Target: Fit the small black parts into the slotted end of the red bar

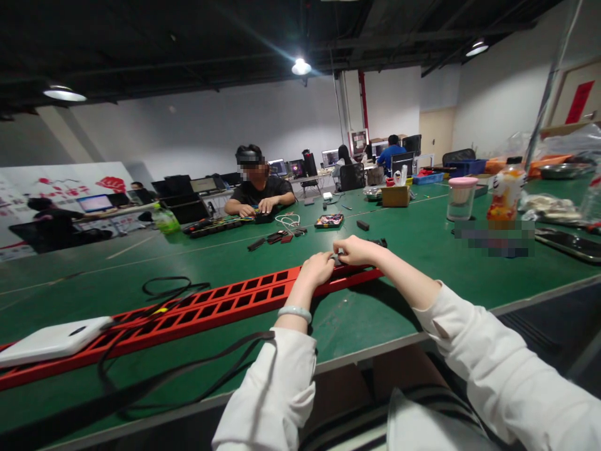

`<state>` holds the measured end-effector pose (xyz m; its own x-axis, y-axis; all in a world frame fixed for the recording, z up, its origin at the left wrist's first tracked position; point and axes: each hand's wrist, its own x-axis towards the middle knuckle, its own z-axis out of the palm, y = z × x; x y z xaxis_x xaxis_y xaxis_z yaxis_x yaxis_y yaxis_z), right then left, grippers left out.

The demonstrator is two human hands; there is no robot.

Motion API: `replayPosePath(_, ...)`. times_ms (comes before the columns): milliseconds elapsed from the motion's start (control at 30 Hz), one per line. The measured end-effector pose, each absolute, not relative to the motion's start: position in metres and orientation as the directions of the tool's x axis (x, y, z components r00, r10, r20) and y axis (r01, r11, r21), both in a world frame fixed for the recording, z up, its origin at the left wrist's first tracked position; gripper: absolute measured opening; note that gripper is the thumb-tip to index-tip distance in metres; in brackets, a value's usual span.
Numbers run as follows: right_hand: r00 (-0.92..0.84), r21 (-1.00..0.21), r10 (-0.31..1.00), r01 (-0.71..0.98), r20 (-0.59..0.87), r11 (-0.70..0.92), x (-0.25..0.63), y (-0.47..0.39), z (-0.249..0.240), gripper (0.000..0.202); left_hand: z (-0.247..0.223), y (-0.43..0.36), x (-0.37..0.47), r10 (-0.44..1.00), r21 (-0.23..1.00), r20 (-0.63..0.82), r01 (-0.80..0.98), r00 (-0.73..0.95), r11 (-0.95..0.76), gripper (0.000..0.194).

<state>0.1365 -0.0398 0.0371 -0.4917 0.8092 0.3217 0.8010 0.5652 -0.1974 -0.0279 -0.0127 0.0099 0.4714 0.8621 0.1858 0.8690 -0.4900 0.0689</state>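
A long red frame (270, 294) with two rows of rectangular openings lies slantwise along the table. My left hand (320, 268), below a pale bangle (295, 312), is over its right part with the fingers bent down and closed. Close beside it, my right hand (357, 250) is closed in a pinch near the same end. A small dark part sits at the fingertips, mostly hidden, and I cannot make out its kind. A white power bank (56, 341) with a black cable (162, 308) rests on the frame's left part.
The green table (389, 313) carries small dark blocks (277, 238), a patterned tray (329, 221) and a black block (362, 225). A pink-lidded cup (460, 199), a drink bottle (506, 194) and a phone (570, 244) stand or lie right. Opposite, a person (258, 188) handles wires.
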Motion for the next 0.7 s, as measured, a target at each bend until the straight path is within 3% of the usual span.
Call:
replayPosePath(300,-0.542,-0.340,0.829,0.760,0.139,0.554,0.129,-0.042,0.032,0.026,0.007,-0.010,-0.032,0.909,-0.046,0.147,0.921,0.390,-0.388,0.040)
replayPosePath(700,-0.450,-0.281,0.869,0.824,0.206,0.493,0.115,-0.050,0.028,0.028,0.002,-0.007,-0.030,0.911,-0.042,0.153,0.924,0.383,-0.381,0.044)
